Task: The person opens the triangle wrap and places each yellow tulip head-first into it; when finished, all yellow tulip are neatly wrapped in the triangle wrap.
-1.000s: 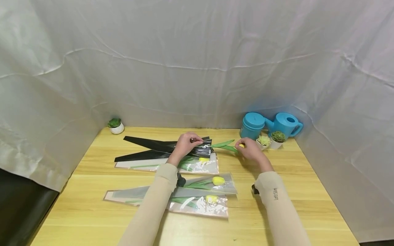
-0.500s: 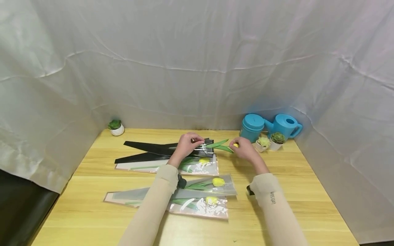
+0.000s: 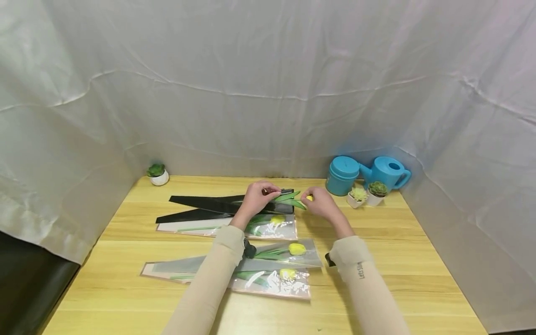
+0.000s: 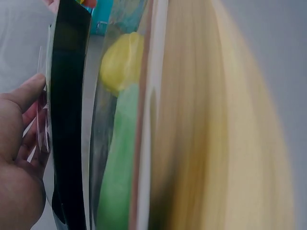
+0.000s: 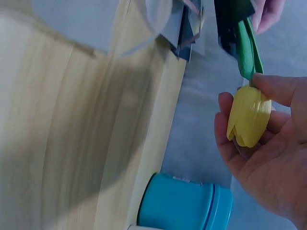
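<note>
My left hand (image 3: 256,199) pinches the clear front film of a black flower sleeve (image 3: 205,203) near its wide end, as the left wrist view also shows. With my right hand (image 3: 319,203) I hold a yellow tulip (image 5: 248,115) just below its bloom, fingers around the flower head. Its green leaves (image 3: 289,198) lie partly inside the sleeve's mouth; the stem farther in is hidden by the sleeve and my left hand. A second black sleeve (image 3: 186,216) lies under the first. Beneath these sits a clear-fronted sleeve with a yellow tulip (image 3: 278,219) in it.
Nearer me, two overlapping clear sleeves (image 3: 304,291) with yellow tulips lie under my left forearm. At the back right stand a blue canister (image 3: 342,176), a blue watering can (image 3: 386,172) and two small potted succulents (image 3: 357,197). Another potted succulent (image 3: 158,175) stands back left.
My right hand has moved left with the tulip, and its leaves have slid deeper into the black sleeve. My left hand stays at the sleeve's mouth, shifted slightly right.
</note>
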`<state>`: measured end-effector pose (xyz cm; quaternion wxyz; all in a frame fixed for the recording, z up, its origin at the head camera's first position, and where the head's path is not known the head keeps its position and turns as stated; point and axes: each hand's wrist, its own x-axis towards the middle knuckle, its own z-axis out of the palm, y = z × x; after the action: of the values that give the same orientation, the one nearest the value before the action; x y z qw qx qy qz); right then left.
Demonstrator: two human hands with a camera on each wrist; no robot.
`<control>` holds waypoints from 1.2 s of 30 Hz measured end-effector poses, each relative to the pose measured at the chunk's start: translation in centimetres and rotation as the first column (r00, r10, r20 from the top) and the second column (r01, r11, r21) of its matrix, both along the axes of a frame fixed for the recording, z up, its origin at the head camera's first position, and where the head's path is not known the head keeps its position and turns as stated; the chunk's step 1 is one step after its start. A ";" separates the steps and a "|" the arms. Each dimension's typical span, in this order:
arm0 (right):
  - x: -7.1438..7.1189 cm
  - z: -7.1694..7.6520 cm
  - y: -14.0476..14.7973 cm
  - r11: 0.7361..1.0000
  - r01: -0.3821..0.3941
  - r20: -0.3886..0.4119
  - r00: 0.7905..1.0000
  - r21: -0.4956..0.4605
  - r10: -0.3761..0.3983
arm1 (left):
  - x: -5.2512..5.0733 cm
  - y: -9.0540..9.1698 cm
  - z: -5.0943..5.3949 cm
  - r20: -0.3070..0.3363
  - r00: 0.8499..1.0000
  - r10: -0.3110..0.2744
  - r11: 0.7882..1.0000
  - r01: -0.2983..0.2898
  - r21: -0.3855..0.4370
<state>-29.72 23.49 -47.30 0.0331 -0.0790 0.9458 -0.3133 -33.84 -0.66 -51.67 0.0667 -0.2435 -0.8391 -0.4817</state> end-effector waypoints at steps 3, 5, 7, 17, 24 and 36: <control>-0.2 -0.2 -0.6 1.000 0.002 0.006 1.000 0.003 -0.002 | 0.0 0.1 0.0 0.001 1.000 0.001 1.000 -0.001 0.008; -0.2 -0.3 -0.9 1.000 0.005 0.006 1.000 -0.005 -0.005 | 0.0 0.2 0.0 -0.004 1.000 -0.004 1.000 0.004 0.015; -0.1 -0.4 -1.2 1.000 0.008 0.005 1.000 -0.014 -0.008 | 0.1 0.3 -0.1 -0.012 1.000 -0.006 1.000 0.007 0.022; 0.1 -0.5 -2.0 0.999 0.017 -0.020 1.000 -0.029 -0.018 | 0.2 0.2 -0.2 -0.004 0.999 -0.052 0.999 0.052 0.015; -0.1 -0.6 -1.6 0.998 0.047 0.015 0.999 -0.040 -0.046 | 0.4 -0.6 0.2 0.080 0.990 -0.113 0.993 0.115 -0.024; 0.0 -0.6 -1.0 0.997 0.038 0.026 0.999 -0.073 -0.036 | 0.4 -0.5 0.1 0.066 0.992 -0.111 0.994 0.112 -0.018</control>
<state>-29.77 22.51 -47.94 0.0359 -0.0587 0.9344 -0.3495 -33.44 -1.19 -51.54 0.0099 -0.2749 -0.8311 -0.4834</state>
